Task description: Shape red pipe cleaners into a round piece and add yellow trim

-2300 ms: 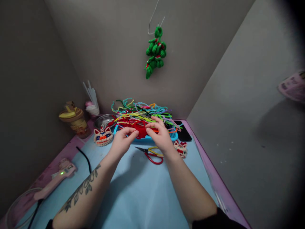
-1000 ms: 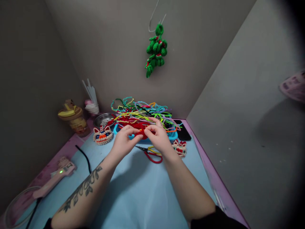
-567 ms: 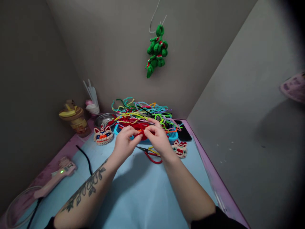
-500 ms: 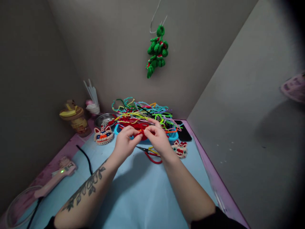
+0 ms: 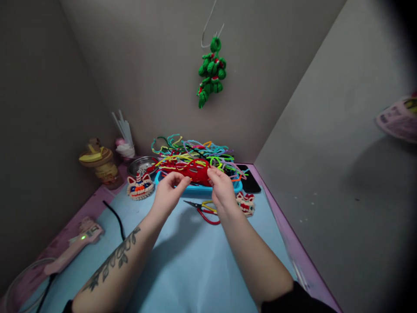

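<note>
My left hand is closed in a pinch, with a tiny orange bit showing at its fingertips. To its right, my right hand is closed too, thumb and fingers pressed together beside a bundle of red looped cord. Whether that cord is in my right fingers or only behind them, I cannot tell. Both hands are above the front of a blue tray heaped with colourful fuzzy stems. Below the hands lie scissors with red and yellow handles, on a light blue mat.
Cream, red and blue animal-face crafts, one left and one right, flank the tray. A metal bowl, a lidded cup, a phone and a pink glue gun lie around. A green ornament hangs above.
My hands have come apart from where they met over the tray; the right one has shifted right. More of the red cord shows between them.
</note>
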Demonstrator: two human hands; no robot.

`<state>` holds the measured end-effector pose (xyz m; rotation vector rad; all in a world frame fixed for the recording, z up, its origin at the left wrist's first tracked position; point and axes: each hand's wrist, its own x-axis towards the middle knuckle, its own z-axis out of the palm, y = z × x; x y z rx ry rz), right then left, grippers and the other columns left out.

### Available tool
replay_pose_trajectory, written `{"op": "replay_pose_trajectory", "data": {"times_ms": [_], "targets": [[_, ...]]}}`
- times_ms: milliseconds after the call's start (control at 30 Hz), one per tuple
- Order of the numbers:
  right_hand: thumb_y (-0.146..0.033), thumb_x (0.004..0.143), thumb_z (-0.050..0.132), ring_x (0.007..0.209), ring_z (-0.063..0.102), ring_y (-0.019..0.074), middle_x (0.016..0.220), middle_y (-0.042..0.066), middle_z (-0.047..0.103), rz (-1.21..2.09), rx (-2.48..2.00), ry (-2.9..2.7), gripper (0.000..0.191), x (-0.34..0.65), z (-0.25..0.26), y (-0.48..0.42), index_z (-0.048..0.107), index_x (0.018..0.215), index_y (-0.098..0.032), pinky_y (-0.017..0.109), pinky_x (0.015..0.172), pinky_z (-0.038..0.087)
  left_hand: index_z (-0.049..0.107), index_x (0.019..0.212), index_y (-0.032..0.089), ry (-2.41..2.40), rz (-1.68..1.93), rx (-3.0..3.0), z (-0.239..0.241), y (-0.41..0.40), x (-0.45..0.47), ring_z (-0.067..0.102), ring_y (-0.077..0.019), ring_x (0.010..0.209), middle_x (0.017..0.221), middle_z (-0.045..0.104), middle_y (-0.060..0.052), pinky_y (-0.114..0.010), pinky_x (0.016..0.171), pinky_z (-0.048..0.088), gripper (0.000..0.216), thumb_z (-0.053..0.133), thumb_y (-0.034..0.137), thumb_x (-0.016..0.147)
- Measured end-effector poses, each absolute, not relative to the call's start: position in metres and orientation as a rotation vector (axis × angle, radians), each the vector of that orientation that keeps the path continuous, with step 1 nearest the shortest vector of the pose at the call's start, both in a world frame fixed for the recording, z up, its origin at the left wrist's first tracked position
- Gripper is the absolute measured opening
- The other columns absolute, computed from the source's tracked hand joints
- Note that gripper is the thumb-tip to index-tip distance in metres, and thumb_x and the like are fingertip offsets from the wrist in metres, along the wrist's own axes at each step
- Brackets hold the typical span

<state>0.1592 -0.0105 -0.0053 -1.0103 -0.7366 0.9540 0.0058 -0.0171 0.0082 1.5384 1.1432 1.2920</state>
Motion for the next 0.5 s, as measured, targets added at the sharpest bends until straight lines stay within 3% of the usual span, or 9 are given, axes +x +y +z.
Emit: {"op": "replay_pose_trajectory", "data": {"times_ms": [100,233,400,500], "targets": [[-0.044,0.061,0.071,0.077,0.058,0.0180,0.078,0.002,0.066,1.044,-0.967,-0.687,0.026,0.154,-0.006,-0.013,0.062,0.068,-0.020,0.032,0.075,0.046,0.063,0.088,0.016,1.045,1.239,1.351,-0.001,-0.018,0.015,0.058,-0.0142,0.072,0.082,0.066,-0.003,-0.028,0.069,0.047,0.037,0.076,0.040,0.064],[-0.046,0.064,0.070,0.076,0.059,0.0177,0.077,0.001,0.067,1.091,-0.953,-0.744,0.028,0.146,-0.007,-0.018,0.063,0.069,-0.020,0.031,0.073,0.046,0.065,0.097,0.016,1.068,1.282,1.248,-0.005,-0.017,0.019,0.057,-0.0138,0.071,0.089,0.068,-0.004,-0.029,0.069,0.046,0.045,0.078,0.039,0.061],[-0.043,0.064,0.071,0.078,0.058,0.0173,0.072,0.000,0.065,1.089,-1.001,-0.888,0.025,0.143,-0.003,-0.023,0.060,0.063,-0.020,0.031,0.077,0.044,0.061,0.065,0.016,1.041,1.300,1.344,0.002,-0.016,0.013,0.050,-0.0113,0.064,0.068,0.059,0.001,-0.026,0.065,0.042,0.026,0.073,0.039,0.066],[-0.039,0.062,0.072,0.069,0.053,0.0136,0.070,-0.003,0.061,1.141,-0.932,-0.881,0.023,0.144,0.002,-0.025,0.061,0.069,-0.020,0.028,0.072,0.042,0.057,0.059,0.016,1.062,1.278,1.406,0.006,-0.017,0.010,0.046,-0.0102,0.060,0.060,0.052,0.003,-0.024,0.061,0.038,0.026,0.069,0.037,0.070]]}}
